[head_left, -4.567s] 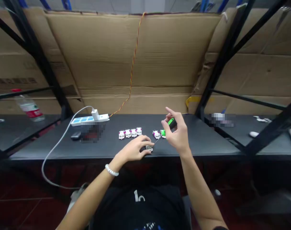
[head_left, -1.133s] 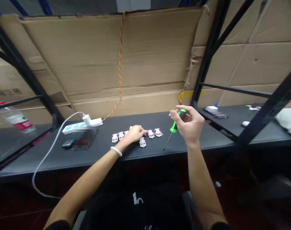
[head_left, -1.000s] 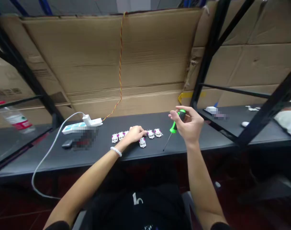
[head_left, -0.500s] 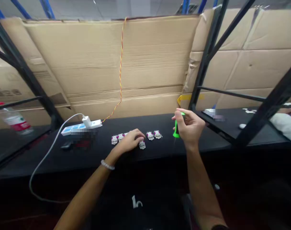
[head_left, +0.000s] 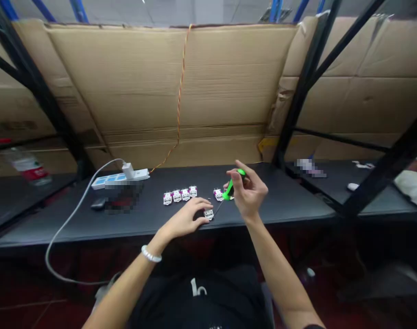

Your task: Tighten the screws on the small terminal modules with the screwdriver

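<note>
My left hand point(head_left: 189, 218) rests on the black tabletop, its thumb and fingers closed around the edges of a small white-and-purple plastic part point(head_left: 209, 214). In my right hand point(head_left: 249, 189) is a green-and-black screwdriver point(head_left: 229, 188), held tilted. Its thin shaft slants down and left, with the tip close to the part at my left fingers; whether it touches I cannot tell. Several similar white-and-purple parts point(head_left: 177, 196) stand in a row beyond my left hand. Another such part point(head_left: 218, 194) lies behind the screwdriver, and one beside it is mostly hidden.
On the left are a white power strip point(head_left: 140, 175) with a plugged-in charger, its grey cable point(head_left: 69, 218) hanging over the front edge, and a bottle point(head_left: 32, 169). Black metal posts point(head_left: 299, 91) flank the table point(head_left: 263, 217). A cardboard wall point(head_left: 133, 87) closes off the back.
My right hand has brought the screwdriver left and tilted it toward the part. My left hand has shifted slightly nearer with its part, uncovering the row behind. The camera view has moved somewhat.
</note>
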Available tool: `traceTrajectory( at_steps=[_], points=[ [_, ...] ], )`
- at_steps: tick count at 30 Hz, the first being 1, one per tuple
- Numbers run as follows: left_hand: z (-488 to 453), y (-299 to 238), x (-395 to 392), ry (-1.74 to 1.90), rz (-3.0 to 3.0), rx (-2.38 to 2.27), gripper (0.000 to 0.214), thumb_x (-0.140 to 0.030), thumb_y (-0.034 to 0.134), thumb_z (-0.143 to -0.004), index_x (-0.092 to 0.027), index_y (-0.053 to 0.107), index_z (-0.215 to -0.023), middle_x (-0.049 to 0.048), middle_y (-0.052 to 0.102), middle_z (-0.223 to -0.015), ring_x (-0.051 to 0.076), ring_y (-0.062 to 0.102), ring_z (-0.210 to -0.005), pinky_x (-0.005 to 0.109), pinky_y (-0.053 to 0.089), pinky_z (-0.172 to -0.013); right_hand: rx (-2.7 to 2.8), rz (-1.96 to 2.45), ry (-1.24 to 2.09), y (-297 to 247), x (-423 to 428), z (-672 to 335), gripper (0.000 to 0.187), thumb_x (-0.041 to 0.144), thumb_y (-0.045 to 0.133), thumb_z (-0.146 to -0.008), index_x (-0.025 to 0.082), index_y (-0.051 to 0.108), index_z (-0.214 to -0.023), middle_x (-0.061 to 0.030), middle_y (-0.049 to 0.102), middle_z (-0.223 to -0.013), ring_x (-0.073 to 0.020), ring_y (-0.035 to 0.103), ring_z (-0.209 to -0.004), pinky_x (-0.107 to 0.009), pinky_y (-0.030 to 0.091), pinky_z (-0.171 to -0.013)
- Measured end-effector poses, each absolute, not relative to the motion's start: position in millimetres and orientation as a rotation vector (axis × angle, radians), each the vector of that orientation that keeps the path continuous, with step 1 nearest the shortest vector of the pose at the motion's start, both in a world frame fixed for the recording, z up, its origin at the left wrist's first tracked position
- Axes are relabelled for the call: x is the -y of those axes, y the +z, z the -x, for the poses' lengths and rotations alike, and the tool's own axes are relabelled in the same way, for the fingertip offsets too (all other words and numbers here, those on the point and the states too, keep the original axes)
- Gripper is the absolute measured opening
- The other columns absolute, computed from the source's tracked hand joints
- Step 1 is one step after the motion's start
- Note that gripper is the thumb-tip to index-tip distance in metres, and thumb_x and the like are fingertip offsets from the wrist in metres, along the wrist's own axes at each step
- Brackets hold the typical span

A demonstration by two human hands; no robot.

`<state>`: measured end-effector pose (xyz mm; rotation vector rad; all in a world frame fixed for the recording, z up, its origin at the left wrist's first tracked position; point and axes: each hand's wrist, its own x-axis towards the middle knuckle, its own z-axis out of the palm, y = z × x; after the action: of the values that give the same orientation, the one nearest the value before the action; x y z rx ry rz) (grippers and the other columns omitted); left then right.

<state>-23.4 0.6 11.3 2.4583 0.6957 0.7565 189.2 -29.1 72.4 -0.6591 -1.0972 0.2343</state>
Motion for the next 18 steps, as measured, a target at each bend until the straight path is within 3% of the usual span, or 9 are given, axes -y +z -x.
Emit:
traceTrajectory(
  at_steps=[18],
  points=[
    [23.0, 9.0, -4.5, 0.785, -2.388, -0.641, 0.036, -0.021, 0.081, -0.093, -0.024, 0.078, -0.129, 0.0116, 0.071, -0.136, 0.029, 0.064, -0.130, 0.049, 0.048, -0.120, 1.080, 0.658, 0.195, 58.9, 17.3, -182.6, 0.040, 0.051, 0.081, -0.092, 0.023, 0.079, -0.120, 0.0006, 0.077, -0.079, -0.0142, 0.071, -0.047, -0.025, 0.058, -0.042]
  ],
)
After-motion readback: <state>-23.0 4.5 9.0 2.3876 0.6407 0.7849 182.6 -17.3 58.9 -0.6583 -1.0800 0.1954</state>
